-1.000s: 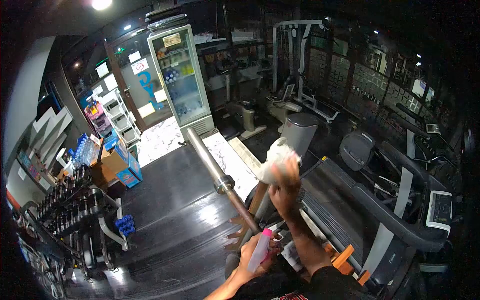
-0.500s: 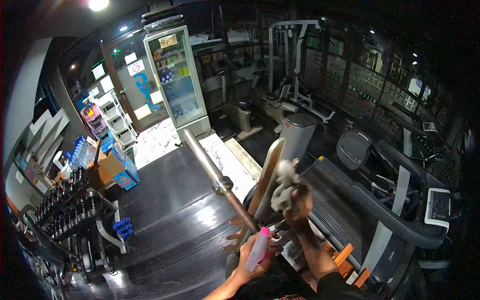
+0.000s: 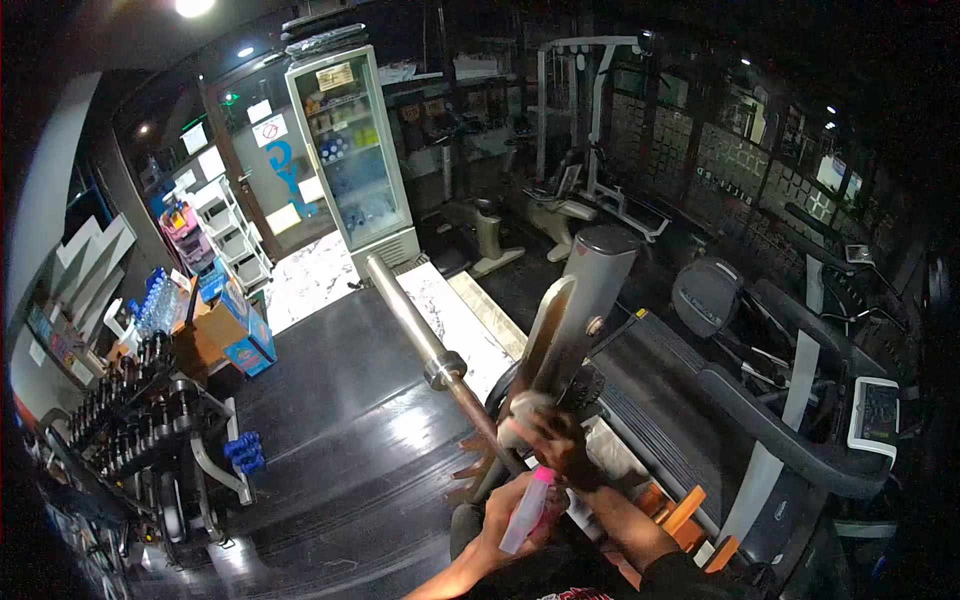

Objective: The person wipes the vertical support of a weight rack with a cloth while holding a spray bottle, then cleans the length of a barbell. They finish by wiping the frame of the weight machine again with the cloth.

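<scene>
In the lower middle, my left hand [image 3: 497, 518] is closed around a translucent plastic bottle [image 3: 526, 516] with a pink top, held tilted close to the bar. Just above it, my right hand [image 3: 563, 447] grips a bunched grey-white cloth [image 3: 522, 418] by the upright of a rack. A barbell [image 3: 408, 322] slants from the upper left down to my hands, with a shiny sleeve and a browner shaft. The brown-edged, notched rack upright [image 3: 548, 318] rises behind the cloth. Motion blurs the right fingers, and the cloth is partly hidden by them.
Left stand a dumbbell rack [image 3: 205, 425], blue dumbbells [image 3: 245, 453] and a cardboard box [image 3: 236, 325]. A glass-door fridge [image 3: 352, 150] is at the back. A treadmill [image 3: 670, 390] and a cross-trainer [image 3: 710, 298] fill the right side. Dark matting [image 3: 330, 400] covers the floor.
My right hand has come down and left with the cloth, from beside the upright to near the bar and bottle. My left hand and bottle have shifted slightly right and down.
</scene>
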`<state>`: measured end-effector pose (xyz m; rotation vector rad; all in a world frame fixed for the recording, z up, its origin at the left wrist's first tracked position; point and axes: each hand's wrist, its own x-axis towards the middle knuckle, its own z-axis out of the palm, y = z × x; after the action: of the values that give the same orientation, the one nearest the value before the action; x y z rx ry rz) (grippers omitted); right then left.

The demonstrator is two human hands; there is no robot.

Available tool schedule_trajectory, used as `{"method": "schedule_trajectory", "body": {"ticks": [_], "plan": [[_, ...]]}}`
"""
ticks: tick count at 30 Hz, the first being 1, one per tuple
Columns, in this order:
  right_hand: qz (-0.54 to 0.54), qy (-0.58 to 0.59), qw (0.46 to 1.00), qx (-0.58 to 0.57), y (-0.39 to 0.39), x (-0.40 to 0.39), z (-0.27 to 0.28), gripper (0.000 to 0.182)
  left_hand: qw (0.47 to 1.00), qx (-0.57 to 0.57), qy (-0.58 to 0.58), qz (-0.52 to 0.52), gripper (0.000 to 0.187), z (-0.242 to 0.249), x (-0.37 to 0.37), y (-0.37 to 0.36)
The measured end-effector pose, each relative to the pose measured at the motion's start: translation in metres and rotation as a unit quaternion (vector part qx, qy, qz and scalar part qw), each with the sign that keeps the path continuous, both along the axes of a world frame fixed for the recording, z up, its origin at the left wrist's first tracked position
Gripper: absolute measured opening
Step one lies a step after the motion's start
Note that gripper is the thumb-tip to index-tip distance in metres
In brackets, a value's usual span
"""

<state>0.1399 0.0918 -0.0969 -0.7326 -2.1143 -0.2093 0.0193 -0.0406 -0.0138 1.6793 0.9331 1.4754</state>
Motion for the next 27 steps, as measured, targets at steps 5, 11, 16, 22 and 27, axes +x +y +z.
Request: {"method": "schedule_trajectory", "body": {"ticks": [5, 11, 16, 22, 27], "plan": [[0.237, 0.155, 0.94, -0.191, -0.003, 0.02, -0.009, 0.044, 0.999, 0.0, -0.003, 0.043, 0.034, -0.004, 0.002, -0.003], [0.032, 0.29, 0.942, 0.164, 0.024, 0.019, 0.045, 0.053, 0.997, -0.003, -0.061, 0.041, 0.023, -0.005, 0.004, -0.001], [-0.065, 0.098, 0.987, 0.107, 0.042, -0.007, 0.075, 0.063, 0.999, 0.003, -0.009, 0.051, 0.022, -0.002, 0.003, -0.001], [0.038, 0.11, 0.993, 0.004, 0.017, -0.006, 0.005, 0.04, 0.997, 0.01, 0.001, 0.082, 0.026, -0.002, 0.004, -0.003], [0.042, 0.076, 0.99, -0.113, 0.009, 0.017, -0.073, 0.035, 0.998, 0.01, -0.004, 0.067, 0.032, 0.003, 0.004, -0.007]]}}
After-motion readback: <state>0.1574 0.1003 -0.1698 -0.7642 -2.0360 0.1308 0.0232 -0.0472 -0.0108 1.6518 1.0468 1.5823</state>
